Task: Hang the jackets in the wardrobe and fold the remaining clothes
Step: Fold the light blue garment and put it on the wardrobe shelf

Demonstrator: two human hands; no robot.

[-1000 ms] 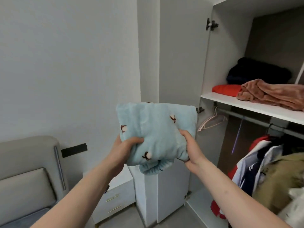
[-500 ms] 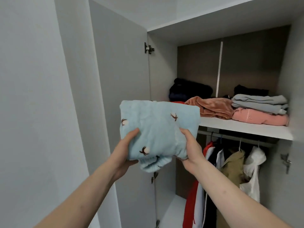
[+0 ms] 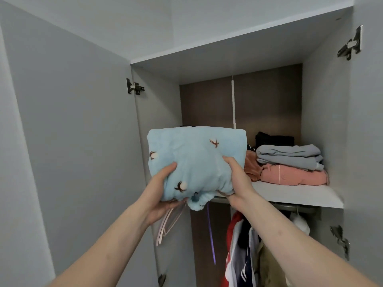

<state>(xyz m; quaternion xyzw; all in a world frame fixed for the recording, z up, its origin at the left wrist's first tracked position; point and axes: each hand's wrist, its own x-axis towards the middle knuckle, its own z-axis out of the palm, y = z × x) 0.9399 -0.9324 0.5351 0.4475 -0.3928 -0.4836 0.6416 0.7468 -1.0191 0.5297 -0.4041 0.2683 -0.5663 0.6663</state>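
Note:
A folded light blue fleece garment (image 3: 194,154) with small brown and white motifs is held up in front of the wardrobe's upper shelf (image 3: 290,193). My left hand (image 3: 161,191) grips its lower left corner, thumb on top and fingers underneath. My right hand (image 3: 236,179) grips its lower right edge. The garment hides the left part of the shelf. On the shelf's right lie a folded grey garment (image 3: 290,156) on a folded pink one (image 3: 296,176), with a brown one (image 3: 251,166) peeking out beside my right hand.
A black folded item (image 3: 273,138) sits at the shelf's back. Below the shelf, jackets (image 3: 244,249) hang on the rail (image 3: 290,207). Empty pink hangers (image 3: 167,226) and a purple one (image 3: 211,235) hang at the left. The wardrobe door (image 3: 78,141) stands open on the left.
The view has swung right and upward to face the open wardrobe. Both hands have lifted the blue garment higher and closer to the upper shelf.

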